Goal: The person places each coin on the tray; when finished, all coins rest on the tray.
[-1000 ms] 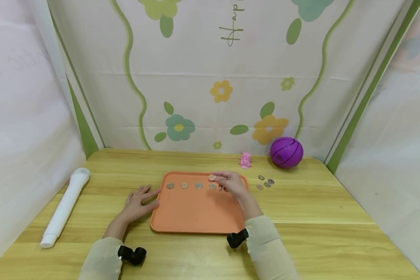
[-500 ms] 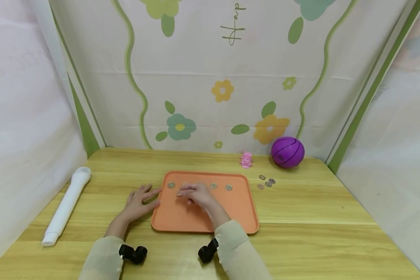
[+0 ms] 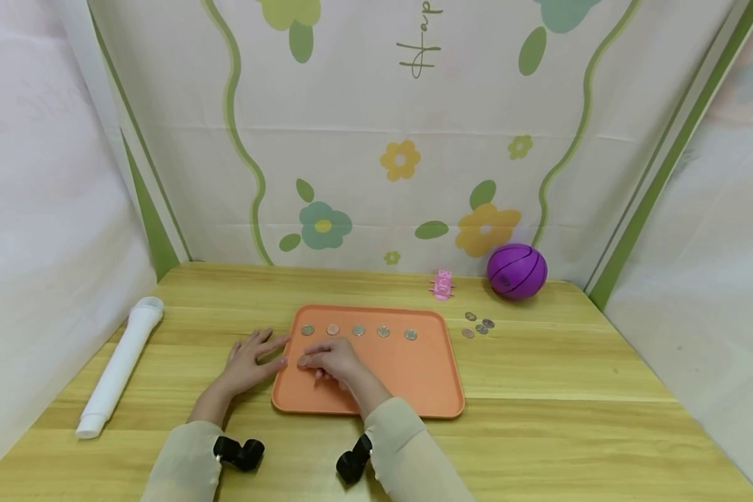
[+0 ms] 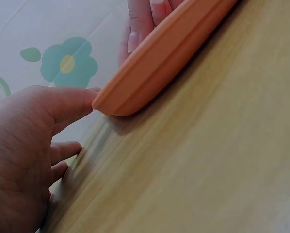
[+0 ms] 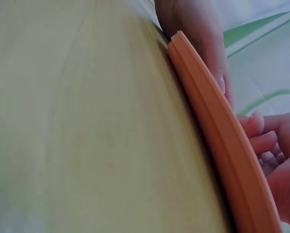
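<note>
An orange tray [image 3: 376, 390] lies on the table, with several coins [image 3: 358, 330] in a row along its far part. Over the tray's left part, my right hand [image 3: 337, 360] pinches a coin [image 3: 302, 362] between thumb and fingertips, in front of the row's left end. My left hand [image 3: 246, 368] rests beside the tray, fingers spread, touching its left rim. In the left wrist view, a finger and thumb of the left hand [image 4: 26, 141] meet the tray's corner [image 4: 150, 63]. The tray's rim [image 5: 227, 150] hides the pinched coin from the right wrist view.
Several loose coins [image 3: 482, 328] lie on the table right of the tray. Behind them are a purple ball [image 3: 517, 272] and a small pink toy [image 3: 442, 285]. A white tube [image 3: 119, 369] lies at the left. A flowered cloth [image 3: 351, 174] hangs behind the table.
My right hand has moved left across the tray and toward its near side with the pinched coin, uncovering the row's right end. The left hand has stayed at the tray's left rim.
</note>
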### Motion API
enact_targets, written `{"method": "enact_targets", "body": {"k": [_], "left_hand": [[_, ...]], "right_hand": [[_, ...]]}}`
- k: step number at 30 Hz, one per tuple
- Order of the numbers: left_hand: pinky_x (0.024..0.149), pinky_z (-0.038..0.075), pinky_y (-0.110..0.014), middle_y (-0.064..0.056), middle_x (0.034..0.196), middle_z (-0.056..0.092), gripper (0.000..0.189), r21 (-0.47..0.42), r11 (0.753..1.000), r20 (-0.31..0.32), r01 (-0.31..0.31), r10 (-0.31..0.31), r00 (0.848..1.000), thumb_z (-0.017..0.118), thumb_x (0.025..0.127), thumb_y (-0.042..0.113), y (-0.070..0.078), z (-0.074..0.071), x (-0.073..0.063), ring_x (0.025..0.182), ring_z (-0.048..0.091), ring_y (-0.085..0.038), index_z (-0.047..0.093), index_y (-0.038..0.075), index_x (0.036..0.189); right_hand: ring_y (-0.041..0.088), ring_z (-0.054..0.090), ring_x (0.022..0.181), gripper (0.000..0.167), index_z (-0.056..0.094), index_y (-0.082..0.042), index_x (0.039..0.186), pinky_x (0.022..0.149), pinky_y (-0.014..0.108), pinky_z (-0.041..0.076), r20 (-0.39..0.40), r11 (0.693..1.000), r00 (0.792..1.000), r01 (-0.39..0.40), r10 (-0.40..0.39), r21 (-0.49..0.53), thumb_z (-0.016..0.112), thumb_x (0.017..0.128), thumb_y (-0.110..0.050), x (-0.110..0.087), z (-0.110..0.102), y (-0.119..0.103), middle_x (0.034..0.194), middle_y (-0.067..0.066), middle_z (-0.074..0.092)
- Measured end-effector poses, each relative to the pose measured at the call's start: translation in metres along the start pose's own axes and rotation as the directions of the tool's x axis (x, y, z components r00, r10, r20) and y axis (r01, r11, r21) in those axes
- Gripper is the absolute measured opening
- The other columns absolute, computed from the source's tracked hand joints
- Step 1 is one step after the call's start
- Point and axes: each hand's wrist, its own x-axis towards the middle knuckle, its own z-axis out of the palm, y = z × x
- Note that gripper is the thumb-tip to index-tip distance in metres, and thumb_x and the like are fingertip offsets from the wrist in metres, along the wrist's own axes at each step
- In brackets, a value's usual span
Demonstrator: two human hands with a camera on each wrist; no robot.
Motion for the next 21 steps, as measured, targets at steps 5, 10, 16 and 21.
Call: {"method": "enact_targets", "body": {"k": [5, 10, 16, 21], "left_hand": [[0.092, -0.001, -0.059, -0.026, 0.132, 0.027, 0.051, -0.001, 1.000, 0.000, 0.001, -0.001, 1.000, 0.057, 0.082, 0.036, -0.0006, 0.0009, 0.0001, 0.123, 0.011, -0.042, 0.049, 0.010, 0.124], [0.092, -0.001, -0.058, -0.026, 0.132, 0.028, 0.051, -0.007, 1.000, 0.002, -0.002, 0.002, 1.000, 0.057, 0.082, 0.037, -0.0018, 0.0022, -0.0011, 0.123, 0.011, -0.043, 0.049, 0.010, 0.125], [0.092, -0.001, -0.058, -0.026, 0.132, 0.028, 0.051, 0.001, 1.000, -0.005, -0.001, 0.001, 1.000, 0.057, 0.082, 0.036, -0.0018, 0.0019, -0.0014, 0.123, 0.011, -0.042, 0.049, 0.010, 0.125], [0.092, -0.002, -0.058, -0.025, 0.133, 0.027, 0.051, 0.001, 1.000, 0.005, 0.002, -0.002, 1.000, 0.056, 0.082, 0.037, -0.0010, 0.0009, 0.0000, 0.123, 0.011, -0.042, 0.048, 0.011, 0.125]], "right_hand": [[0.008, 0.043, 0.036, 0.016, 0.067, -0.003, 0.091, 0.034, 0.018, 0.034, -0.036, 0.999, 0.999, 0.007, -0.009, -0.038, 0.064, 0.076, -0.002, -0.0015, 0.0047, -0.0005, 0.069, 0.005, 0.063], [0.010, 0.041, 0.035, 0.011, 0.067, -0.002, 0.086, 0.034, 0.020, 0.036, -0.013, 0.998, 1.000, 0.024, -0.025, -0.060, 0.064, 0.075, 0.000, -0.0031, 0.0061, 0.0000, 0.067, 0.007, 0.064], [0.010, 0.040, 0.037, 0.010, 0.067, -0.002, 0.085, 0.035, 0.021, 0.035, 0.018, 0.995, 0.999, 0.041, -0.040, -0.094, 0.062, 0.076, 0.001, -0.0058, 0.0058, -0.0027, 0.070, 0.006, 0.065], [0.011, 0.041, 0.040, 0.010, 0.067, -0.002, 0.085, 0.037, 0.021, 0.036, 0.034, 0.993, 0.998, 0.047, -0.043, -0.112, 0.062, 0.076, 0.000, -0.0058, 0.0049, -0.0030, 0.067, 0.004, 0.063]]}}
